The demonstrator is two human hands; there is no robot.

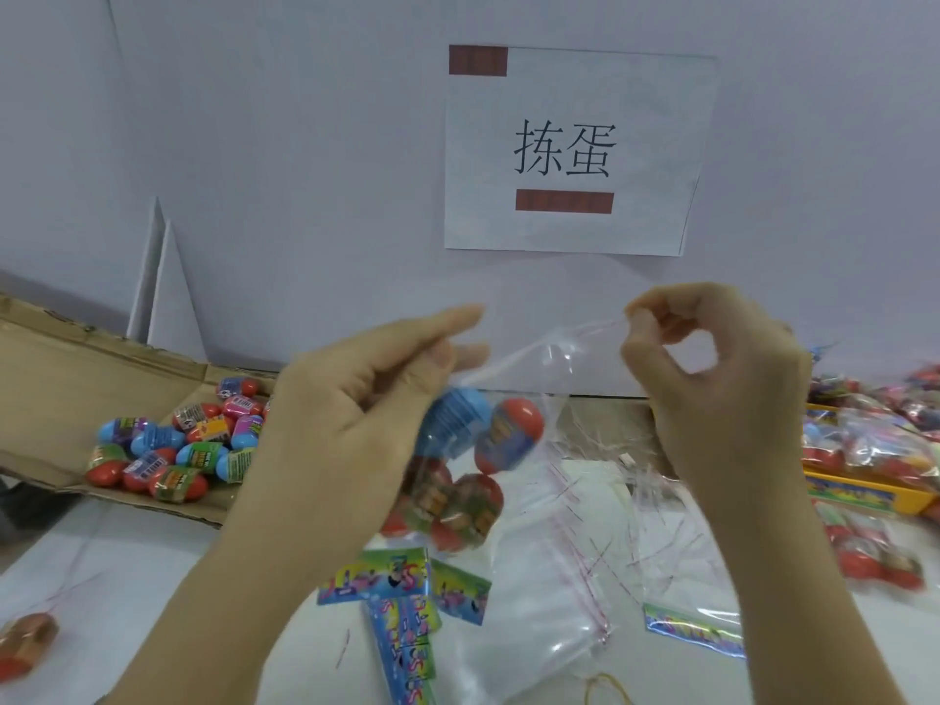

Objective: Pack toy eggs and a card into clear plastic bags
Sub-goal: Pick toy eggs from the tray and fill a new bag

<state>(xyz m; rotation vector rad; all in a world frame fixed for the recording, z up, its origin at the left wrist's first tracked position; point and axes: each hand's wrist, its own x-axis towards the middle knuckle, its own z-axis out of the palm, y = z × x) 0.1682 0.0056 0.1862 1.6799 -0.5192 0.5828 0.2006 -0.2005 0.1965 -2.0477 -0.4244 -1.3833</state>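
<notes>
A clear plastic bag (513, 379) hangs in the air between my hands, with several toy eggs inside: a blue one (458, 414), a red one (511, 435) and more below (468, 506). My left hand (366, 399) pinches the bag's top edge on the left side. On the right side my right hand (712, 379) pinches the same top edge between thumb and fingertips. Colourful cards (402, 587) lie on the table under the bag.
An open cardboard box (61, 389) at the left holds several loose eggs (178, 450). A stack of empty clear bags (585, 577) lies at centre right. Packed bags fill a yellow tray (864, 496) at the right. One egg (25, 643) lies at the lower left.
</notes>
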